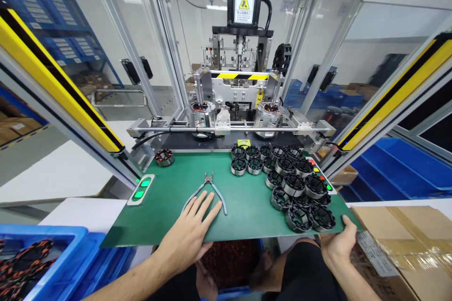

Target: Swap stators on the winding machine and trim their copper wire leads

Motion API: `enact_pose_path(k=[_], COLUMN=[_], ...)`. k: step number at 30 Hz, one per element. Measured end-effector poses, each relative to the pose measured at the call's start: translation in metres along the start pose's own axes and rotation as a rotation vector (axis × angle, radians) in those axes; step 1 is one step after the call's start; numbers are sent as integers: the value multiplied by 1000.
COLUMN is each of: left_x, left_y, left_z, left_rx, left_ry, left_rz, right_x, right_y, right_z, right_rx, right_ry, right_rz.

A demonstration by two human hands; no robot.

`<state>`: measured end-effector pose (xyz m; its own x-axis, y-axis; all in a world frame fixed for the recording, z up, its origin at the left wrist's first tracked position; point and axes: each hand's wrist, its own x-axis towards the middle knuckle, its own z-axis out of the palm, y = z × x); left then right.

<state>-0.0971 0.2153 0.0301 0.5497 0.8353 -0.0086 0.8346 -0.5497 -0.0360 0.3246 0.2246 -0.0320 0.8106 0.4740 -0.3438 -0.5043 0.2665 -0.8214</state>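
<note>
My left hand [190,225] lies palm down on the green tabletop [155,216], fingers spread. Its fingertips are between the blue handles of a pair of cutting pliers [209,179], whose jaws point away from me; whether they touch the handles is unclear. At the tabletop's front right corner, my right hand [339,240] grips the edge, thumb at the top and other fingers hidden below. Close to it, several bare motor stators [293,184] with black insulation and silver rims are grouped, some stacked. One stator with orange-red windings [164,157] sits at the back left.
Behind the tabletop, a winding machine holds two metal cylinders [200,117] with wound parts on top. Lit green buttons [139,194] flank the left side. Yellow-black posts [60,80] rise at both sides. A blue crate [42,235] stands left, a cardboard box [406,230] right.
</note>
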Motion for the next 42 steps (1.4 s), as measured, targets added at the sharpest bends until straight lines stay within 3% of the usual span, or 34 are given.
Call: enact_pose_path(k=[13, 42], left_x=[-1, 0], left_y=[-2, 0], left_z=[8, 2], left_rx=[14, -2], left_ry=[65, 7], left_rz=[18, 4], right_x=[2, -4], right_y=[2, -2], right_z=[-1, 2], right_rx=[-9, -14], right_ry=[-5, -16], right_rz=[-2, 4])
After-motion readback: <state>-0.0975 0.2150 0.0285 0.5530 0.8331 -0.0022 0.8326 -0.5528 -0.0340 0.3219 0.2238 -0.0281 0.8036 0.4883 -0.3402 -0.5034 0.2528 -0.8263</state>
